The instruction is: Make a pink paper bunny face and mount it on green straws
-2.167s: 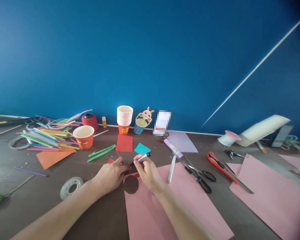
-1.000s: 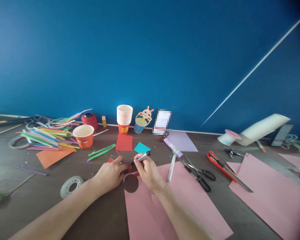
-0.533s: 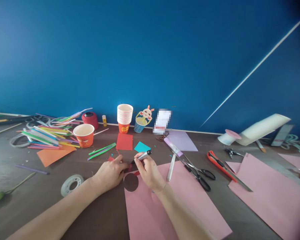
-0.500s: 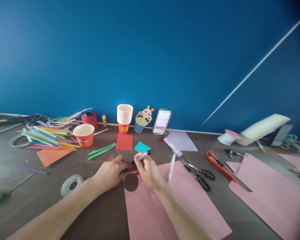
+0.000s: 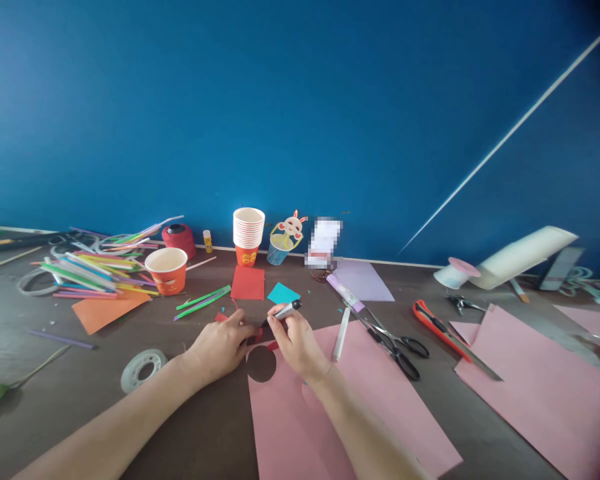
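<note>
Pinching a slim silver-and-black marker pen (image 5: 286, 311) just below frame centre, the right hand (image 5: 301, 343) points it down-left toward a small red paper scrap (image 5: 259, 335) beside the nearer, bent-fingered left hand (image 5: 217, 352), grip unclear.

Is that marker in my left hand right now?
No, the marker is held in your right hand, with its dark cap pointing up and away.

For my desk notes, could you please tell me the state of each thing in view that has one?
Left hand: at a red piece
Marker: slanted
Right hand: closed on the marker
Holed pink paper: flat
Scissors: lying, ring handles apart
Cutter: blade out
Orange cup: upright
Cup stack: nested, upright
Blue cup: upright
Glue stick: standing
Tape roll: lying flat
Coloured sticks: loose heap
</note>
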`<act>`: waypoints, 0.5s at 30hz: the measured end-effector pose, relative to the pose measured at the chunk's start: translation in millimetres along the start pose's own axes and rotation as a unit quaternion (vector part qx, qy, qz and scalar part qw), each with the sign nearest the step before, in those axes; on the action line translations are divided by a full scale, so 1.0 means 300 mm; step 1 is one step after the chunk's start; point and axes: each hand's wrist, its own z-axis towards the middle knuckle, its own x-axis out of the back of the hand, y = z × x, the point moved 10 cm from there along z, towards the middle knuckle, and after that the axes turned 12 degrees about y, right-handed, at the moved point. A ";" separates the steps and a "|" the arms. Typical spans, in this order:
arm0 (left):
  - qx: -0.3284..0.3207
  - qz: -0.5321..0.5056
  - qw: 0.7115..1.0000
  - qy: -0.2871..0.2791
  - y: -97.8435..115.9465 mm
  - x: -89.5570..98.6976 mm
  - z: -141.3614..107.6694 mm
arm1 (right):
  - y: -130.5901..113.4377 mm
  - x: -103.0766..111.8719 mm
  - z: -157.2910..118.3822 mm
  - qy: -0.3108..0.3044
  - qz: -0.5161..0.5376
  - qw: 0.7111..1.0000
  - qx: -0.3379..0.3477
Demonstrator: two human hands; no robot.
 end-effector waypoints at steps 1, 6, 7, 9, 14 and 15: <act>0.001 0.000 1.000 0.000 -0.001 -0.002 -0.001 | 0.000 0.000 0.000 0.000 0.000 1.000 0.000; -0.006 -0.002 1.000 0.006 -0.001 -0.003 0.000 | -0.002 0.002 0.001 -0.002 0.003 1.000 0.005; -0.006 -0.002 1.000 0.005 -0.001 -0.004 0.000 | -0.002 0.003 0.001 -0.001 0.003 1.000 0.005; -0.001 -0.002 1.000 -0.001 -0.004 -0.006 0.000 | -0.002 0.006 0.001 0.001 0.004 1.000 0.003; 0.002 -0.002 1.000 -0.002 -0.002 -0.001 0.002 | -0.004 0.004 0.001 -0.005 -0.002 1.000 -0.002; 0.003 -0.003 1.000 -0.003 -0.002 0.000 0.002 | -0.004 0.003 0.001 -0.006 -0.002 1.000 -0.003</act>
